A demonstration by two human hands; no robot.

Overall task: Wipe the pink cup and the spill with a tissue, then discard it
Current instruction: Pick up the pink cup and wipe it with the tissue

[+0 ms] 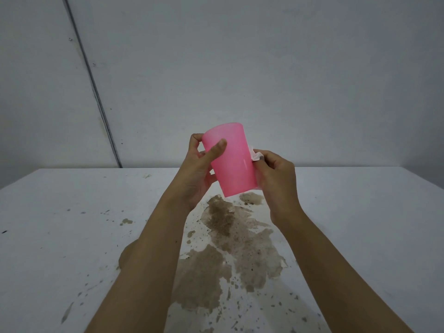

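Table [72, 236], spill [224, 227]; left hand [198, 171] grips pink cup [234, 164], right hand [278, 181] tissue [256, 155]

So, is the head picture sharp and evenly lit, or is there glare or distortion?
Head view: light soft and even, no hard shadows; the pink cup shows only a faint pale streak, no strong glare; the frame is slightly soft, so the tissue by the right hand is hard to read; the wide-angle lens makes the wall seam lean.

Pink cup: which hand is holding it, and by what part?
The left hand grips the pink cup round its side, thumb across the front. The right hand presses a tissue to its other side.
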